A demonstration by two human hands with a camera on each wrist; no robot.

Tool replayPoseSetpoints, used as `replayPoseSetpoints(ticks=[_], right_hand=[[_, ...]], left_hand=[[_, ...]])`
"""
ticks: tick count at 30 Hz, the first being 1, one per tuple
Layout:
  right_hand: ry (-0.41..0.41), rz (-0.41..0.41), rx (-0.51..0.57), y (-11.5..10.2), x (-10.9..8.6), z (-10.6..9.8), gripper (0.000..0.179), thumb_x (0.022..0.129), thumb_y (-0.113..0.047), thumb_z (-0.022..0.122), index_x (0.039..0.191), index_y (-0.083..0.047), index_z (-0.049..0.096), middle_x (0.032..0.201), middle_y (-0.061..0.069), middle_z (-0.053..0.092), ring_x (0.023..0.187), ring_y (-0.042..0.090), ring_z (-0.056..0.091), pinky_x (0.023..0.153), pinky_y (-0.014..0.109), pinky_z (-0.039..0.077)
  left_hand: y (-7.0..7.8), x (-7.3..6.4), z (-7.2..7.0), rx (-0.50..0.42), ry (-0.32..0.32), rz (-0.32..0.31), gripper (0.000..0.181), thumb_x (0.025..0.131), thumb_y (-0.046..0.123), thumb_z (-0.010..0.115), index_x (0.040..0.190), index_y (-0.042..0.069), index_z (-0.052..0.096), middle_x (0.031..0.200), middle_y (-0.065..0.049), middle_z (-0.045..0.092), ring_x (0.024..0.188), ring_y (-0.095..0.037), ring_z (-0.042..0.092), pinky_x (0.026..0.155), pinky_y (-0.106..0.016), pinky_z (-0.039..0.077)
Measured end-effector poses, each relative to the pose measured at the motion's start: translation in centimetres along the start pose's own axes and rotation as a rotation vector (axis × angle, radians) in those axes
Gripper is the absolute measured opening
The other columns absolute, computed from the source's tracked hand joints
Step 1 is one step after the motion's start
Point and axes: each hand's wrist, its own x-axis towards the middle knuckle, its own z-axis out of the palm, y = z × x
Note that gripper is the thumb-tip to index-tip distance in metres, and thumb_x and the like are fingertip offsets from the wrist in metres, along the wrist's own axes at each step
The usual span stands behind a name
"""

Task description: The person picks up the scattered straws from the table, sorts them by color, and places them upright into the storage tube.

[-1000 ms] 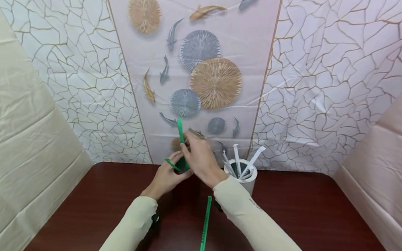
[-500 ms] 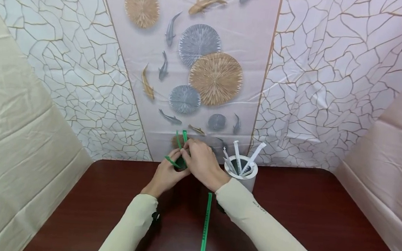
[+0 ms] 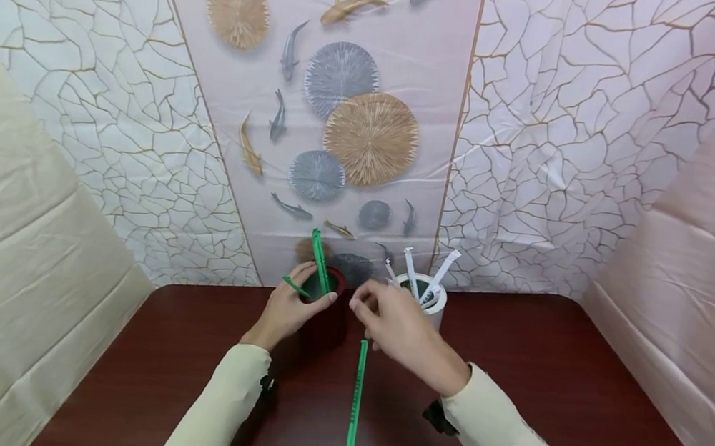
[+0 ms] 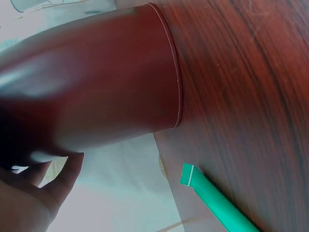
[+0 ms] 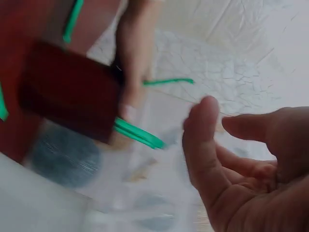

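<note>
My left hand (image 3: 287, 313) grips a dark red cup (image 3: 324, 331) near its rim, thumb on the near side. Several slim green wrapped sticks (image 3: 320, 259) lean out of it, one bent off to the left. In the left wrist view the cup (image 4: 106, 82) stands on the table, with fingers partly seen along its side. To the right of the cup is my right hand (image 3: 402, 328), loosely curled. The right wrist view shows that hand (image 5: 236, 169) with thumb and forefinger apart and nothing between them. A green wrapped stick (image 3: 356, 402) with a crimped end lies below it on the table.
A white cup (image 3: 436, 318) with several white wrapped sticks (image 3: 447, 266) stands just behind my right hand. The dark red wooden table (image 3: 542, 384) ends at a patterned cloth backdrop (image 3: 517, 181). Pale cloth hangs on both sides.
My right hand has let go of a green stick at the red cup and moved right and nearer. That stick now leans in the cup. The left hand still holds the cup.
</note>
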Motion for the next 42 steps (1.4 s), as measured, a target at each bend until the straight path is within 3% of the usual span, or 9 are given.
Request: replayPoseSetpoints(ticks=[8,14,21,26,28,32,35,39,42], right_hand=[[-0.131,0.316,0.216,6.1,-1.8,4.3,0.017,0.104,-0.013,0.068,0.094,0.0,0.066,0.075,0.013,0.067,0.056,0.02,0.069,0.055,0.036,0.061],[-0.165,0.451,0.225,9.1,-1.8,6.9,0.022,0.102,-0.012,0.071,0.086,0.0,0.061,0.079,0.017,0.065,0.061,0.026,0.072,0.059,0.037,0.062],[-0.155,0.424,0.091,9.2,-0.4,8.8,0.043,0.097,-0.011,0.076,0.06,-0.007,0.054,0.05,0.005,0.052,0.048,0.022,0.069,0.052,0.035,0.059],[-0.14,0.376,-0.157,9.8,0.9,11.2,0.032,0.095,-0.009,0.076,0.066,-0.002,0.064,0.048,0.007,0.058,0.037,0.013,0.061,0.045,0.03,0.053],[-0.142,0.375,-0.21,9.7,1.1,12.0,0.029,0.095,-0.005,0.074,0.067,-0.002,0.064,0.05,0.009,0.06,0.037,0.013,0.06,0.045,0.029,0.052],[-0.131,0.401,-0.209,9.2,1.0,12.7,0.029,0.093,0.0,0.072,0.066,-0.002,0.063,0.051,0.01,0.059,0.038,0.017,0.062,0.047,0.033,0.054],[-0.132,0.359,-0.209,10.8,1.2,13.1,0.033,0.092,-0.007,0.073,0.061,-0.008,0.061,0.048,0.006,0.058,0.037,0.014,0.061,0.046,0.032,0.053],[-0.136,0.29,-0.189,10.7,1.0,11.6,0.035,0.089,-0.011,0.07,0.056,-0.01,0.06,0.043,0.0,0.056,0.036,0.012,0.059,0.046,0.032,0.05],[-0.097,0.271,-0.167,6.5,0.4,8.1,0.035,0.091,-0.009,0.07,0.057,-0.008,0.062,0.043,0.001,0.058,0.04,0.014,0.061,0.05,0.033,0.052]], left_hand=[[0.0,0.1,-0.1,-0.009,-0.011,-0.017,0.083,0.094,0.058,0.074,0.161,0.017,0.047,0.167,-0.002,0.037,0.147,-0.039,0.044,0.11,-0.061,0.046],[0.0,0.3,-0.1,-0.011,0.001,-0.006,0.083,0.094,0.059,0.074,0.16,0.017,0.048,0.167,-0.001,0.038,0.148,-0.038,0.044,0.11,-0.061,0.046],[0.1,0.4,-0.5,-0.004,0.009,-0.009,0.082,0.094,0.06,0.073,0.16,0.018,0.048,0.167,-0.002,0.039,0.145,-0.037,0.048,0.108,-0.06,0.047],[-0.2,0.2,-0.5,-0.011,0.02,-0.009,0.081,0.095,0.059,0.073,0.16,0.018,0.049,0.167,-0.003,0.039,0.146,-0.038,0.046,0.109,-0.061,0.046],[-0.2,0.1,-0.5,-0.015,0.018,-0.009,0.081,0.095,0.058,0.074,0.16,0.017,0.048,0.167,-0.004,0.038,0.147,-0.038,0.045,0.11,-0.061,0.046],[-0.3,0.1,-0.3,-0.014,0.011,-0.004,0.083,0.094,0.06,0.073,0.16,0.017,0.048,0.167,-0.003,0.038,0.147,-0.038,0.046,0.109,-0.061,0.046],[-0.3,0.1,-0.2,-0.011,0.009,-0.002,0.085,0.094,0.062,0.073,0.16,0.017,0.047,0.167,-0.003,0.039,0.146,-0.038,0.045,0.109,-0.061,0.046],[-0.3,0.0,-0.1,-0.014,0.004,-0.005,0.084,0.093,0.061,0.074,0.161,0.017,0.047,0.167,-0.004,0.038,0.147,-0.038,0.044,0.11,-0.062,0.045],[-0.2,0.1,0.0,-0.013,0.001,-0.004,0.084,0.094,0.06,0.074,0.16,0.016,0.047,0.167,-0.003,0.038,0.147,-0.037,0.045,0.109,-0.061,0.046]])
